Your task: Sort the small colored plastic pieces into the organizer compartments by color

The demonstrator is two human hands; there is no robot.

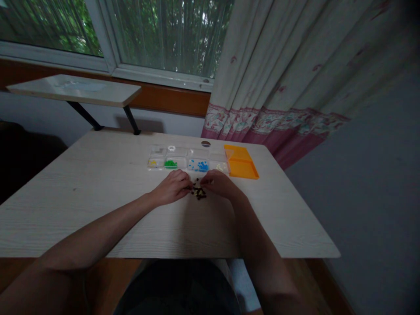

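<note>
A small heap of dark brown and pale yellow pieces (199, 193) lies on the table between my hands. My left hand (175, 187) comes in from the left, its fingers bent together at the edge of the heap. From the right, my right hand (219, 183) reaches over the heap's far side with thumb and fingers pinched. What either hand holds is too small to tell. Just beyond stand clear boxes with lids raised, holding yellow bits (152, 163), green bits (170, 164), blue bits (202, 166) and pale bits (221, 167), the last partly behind my right hand.
An open orange case (244, 168) lies right of the clear boxes on the pale wooden table (131, 232). A raised shelf (98, 94) on black legs stands at the back left. A window and a long curtain (262, 87) are behind the table.
</note>
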